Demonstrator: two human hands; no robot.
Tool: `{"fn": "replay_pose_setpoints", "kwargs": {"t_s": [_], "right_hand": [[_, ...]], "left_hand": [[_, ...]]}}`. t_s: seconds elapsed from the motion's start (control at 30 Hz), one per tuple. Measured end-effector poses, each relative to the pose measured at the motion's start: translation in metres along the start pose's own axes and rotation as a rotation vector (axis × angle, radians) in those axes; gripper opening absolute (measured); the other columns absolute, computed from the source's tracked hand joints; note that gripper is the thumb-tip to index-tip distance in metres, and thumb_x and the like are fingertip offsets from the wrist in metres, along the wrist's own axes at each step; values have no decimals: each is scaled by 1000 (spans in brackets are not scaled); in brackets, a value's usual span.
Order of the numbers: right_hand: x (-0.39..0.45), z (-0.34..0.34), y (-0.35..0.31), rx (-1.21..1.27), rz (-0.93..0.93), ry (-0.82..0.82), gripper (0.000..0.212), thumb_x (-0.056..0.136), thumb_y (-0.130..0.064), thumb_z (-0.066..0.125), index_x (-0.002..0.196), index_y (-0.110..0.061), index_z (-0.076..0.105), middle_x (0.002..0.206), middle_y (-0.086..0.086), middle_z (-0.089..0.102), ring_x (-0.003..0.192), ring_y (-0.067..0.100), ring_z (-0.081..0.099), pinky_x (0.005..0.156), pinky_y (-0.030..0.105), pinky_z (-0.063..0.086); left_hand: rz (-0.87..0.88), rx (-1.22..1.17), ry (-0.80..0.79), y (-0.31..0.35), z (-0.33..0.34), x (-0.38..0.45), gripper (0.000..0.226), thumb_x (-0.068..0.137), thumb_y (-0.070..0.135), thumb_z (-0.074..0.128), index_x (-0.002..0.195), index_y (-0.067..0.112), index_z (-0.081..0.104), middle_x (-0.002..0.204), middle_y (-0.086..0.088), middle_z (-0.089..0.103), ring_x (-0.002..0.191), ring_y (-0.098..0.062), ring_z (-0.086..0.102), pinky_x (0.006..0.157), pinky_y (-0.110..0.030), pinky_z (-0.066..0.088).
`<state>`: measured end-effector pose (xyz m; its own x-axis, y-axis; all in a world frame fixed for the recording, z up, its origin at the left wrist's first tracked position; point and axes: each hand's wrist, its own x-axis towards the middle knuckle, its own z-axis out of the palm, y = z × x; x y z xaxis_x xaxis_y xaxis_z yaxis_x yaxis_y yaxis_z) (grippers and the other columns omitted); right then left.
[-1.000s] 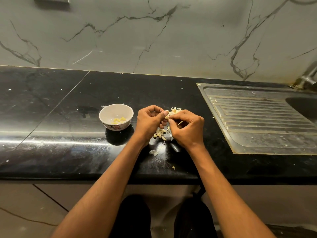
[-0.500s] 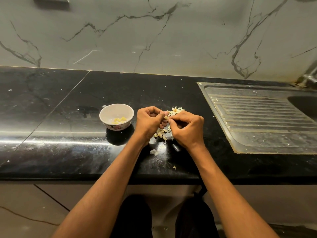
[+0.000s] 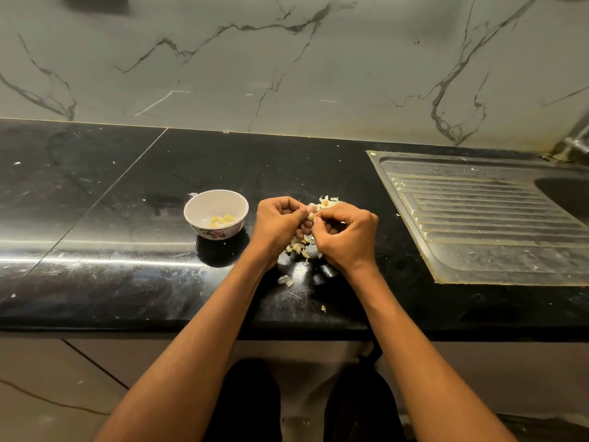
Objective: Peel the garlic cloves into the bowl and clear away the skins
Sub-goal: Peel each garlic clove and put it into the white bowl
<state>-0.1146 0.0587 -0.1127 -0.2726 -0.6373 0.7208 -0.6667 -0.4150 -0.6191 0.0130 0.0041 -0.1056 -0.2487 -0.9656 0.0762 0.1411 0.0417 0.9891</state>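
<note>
I am watching the left hand (image 3: 276, 225) and right hand (image 3: 348, 235) pinching one garlic clove (image 3: 310, 215) between their fingertips, above the counter (image 3: 127, 275) near its front edge. Skins (image 3: 299, 247) are lying beneath them; the bowl (image 3: 216, 214) is sitting just left, holding peeled cloves (image 3: 222, 220).

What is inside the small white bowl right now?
The bowl holds a few pale yellow peeled cloves against its near inner wall. That wall hides the bottom beneath them, so an exact count isn't possible.
</note>
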Motion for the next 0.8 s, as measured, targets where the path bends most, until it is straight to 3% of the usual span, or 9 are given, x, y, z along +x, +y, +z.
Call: {"fn": "replay_pose_setpoints", "kwargs": {"t_s": [0.17,0.4,0.6,0.8], "right_hand": [[1,1,-6,-17,29,47,8,75,-12,73,69,-14,78,66,-4,71,57,10,65,53,32,53],[0,0,-6,-43,22,61,8,74,-10,73,68,-12,77,63,-3,68,53,11,61,49,30,50],[0,1,-4,-13,89,55,10,74,-14,73,65,-12,77,61,-5,68,52,9,61,50,22,48],[1,1,-6,102,239,47,15,75,-5,80,62,-11,77,56,0,68,48,5,56,48,21,47]], "left_hand": [[30,-43,-79,2,0,-3,23,97,14,68,88,-8,67,72,-18,65,55,-19,59,51,-24,50],[124,81,-73,0,-2,-6,10,90,8,76,90,0,71,81,-26,71,73,-27,67,64,-37,55],[187,147,-24,0,1,-8,10,91,3,74,89,-7,73,83,-28,72,68,-22,67,64,-33,56],[219,183,-4,-1,1,-8,7,90,1,74,85,-4,76,75,-21,73,55,-8,61,56,-20,51]]}}
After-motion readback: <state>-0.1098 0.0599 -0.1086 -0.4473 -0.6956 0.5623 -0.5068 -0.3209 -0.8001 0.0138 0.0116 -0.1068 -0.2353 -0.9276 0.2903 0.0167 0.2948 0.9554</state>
